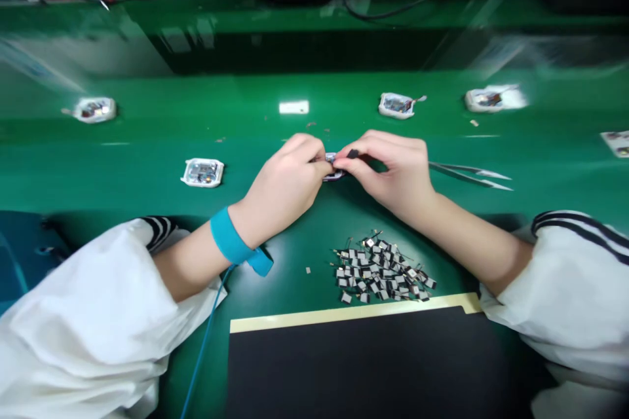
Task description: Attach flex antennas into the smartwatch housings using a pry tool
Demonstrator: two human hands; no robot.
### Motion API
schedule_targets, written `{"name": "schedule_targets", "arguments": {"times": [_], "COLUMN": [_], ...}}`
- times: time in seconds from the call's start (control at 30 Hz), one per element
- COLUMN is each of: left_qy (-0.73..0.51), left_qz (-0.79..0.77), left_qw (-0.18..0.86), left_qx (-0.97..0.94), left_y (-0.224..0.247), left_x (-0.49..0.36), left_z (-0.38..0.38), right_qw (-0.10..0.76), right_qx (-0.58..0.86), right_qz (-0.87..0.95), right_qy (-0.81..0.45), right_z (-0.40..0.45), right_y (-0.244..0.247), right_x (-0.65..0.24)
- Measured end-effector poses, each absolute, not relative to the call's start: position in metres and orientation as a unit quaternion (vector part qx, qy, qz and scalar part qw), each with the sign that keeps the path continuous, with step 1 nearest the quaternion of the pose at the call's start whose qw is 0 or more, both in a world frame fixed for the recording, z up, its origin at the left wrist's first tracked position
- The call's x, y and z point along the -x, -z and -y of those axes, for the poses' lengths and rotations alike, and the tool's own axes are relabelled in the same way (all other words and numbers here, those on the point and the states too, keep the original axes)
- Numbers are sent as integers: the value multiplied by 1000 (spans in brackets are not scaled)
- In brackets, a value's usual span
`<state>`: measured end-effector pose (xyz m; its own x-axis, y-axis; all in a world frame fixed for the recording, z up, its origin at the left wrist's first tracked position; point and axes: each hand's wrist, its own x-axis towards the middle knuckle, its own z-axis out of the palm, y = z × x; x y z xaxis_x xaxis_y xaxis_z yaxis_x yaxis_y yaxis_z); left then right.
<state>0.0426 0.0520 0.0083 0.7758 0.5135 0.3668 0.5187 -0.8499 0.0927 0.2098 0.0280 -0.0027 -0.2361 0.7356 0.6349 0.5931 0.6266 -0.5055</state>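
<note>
My left hand (pixel 289 173) is closed, its fingertips pinching the left side of a small electronic device housing (pixel 332 175), mostly hidden by the fingers. My right hand (pixel 396 167) meets it from the other side, thumb and forefinger pressed together at the housing's right edge. A small black part (pixel 352 153) shows at those right fingertips; its kind is unclear. Metal tweezers (pixel 474 175) stick out behind my right hand with their tips to the right; whether the hand holds them is hidden. A teal wrist strap (pixel 230 236) circles my left wrist.
Open white housings with circuitry sit at the left (pixel 203 172), far left (pixel 95 110), back centre-right (pixel 396 105) and back right (pixel 486 99). Nearer me lies a pile of small wired components (pixel 378 268). A black mat (pixel 363 366) borders it. A blue cord (pixel 201 347) trails from the strap.
</note>
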Motion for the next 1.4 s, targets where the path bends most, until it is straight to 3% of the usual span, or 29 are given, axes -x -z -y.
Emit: {"name": "schedule_targets", "arguments": {"times": [0.2,0.4,0.5,0.67,0.93,1.2,1.4], "left_qy": [161,240,287,198,275,336,328], "left_qz": [323,326,328,276,337,305,294], "left_qw": [-11,-203,-217,-287,-279,-354,-373], "left_qx": [933,892,873,896,856,818,816], "left_y": [-11,-12,-9,-2,3,5,3], "left_x": [-43,-37,-31,-28,-28,-29,-30], "left_z": [-38,-18,-28,-61,-55,-55,-52], "right_qw": [522,335,313,281,185,188,238], "right_qx": [498,537,524,481,420,420,370], "right_qz": [641,759,777,818,867,859,855], "right_qy": [-260,-155,-155,-142,194,225,274], "right_z": [-22,-14,-17,-24,-18,-21,-25], "right_y": [4,1,-1,-2,-7,-17,-16], "right_x": [-221,-228,-223,-215,-198,-196,-195]}}
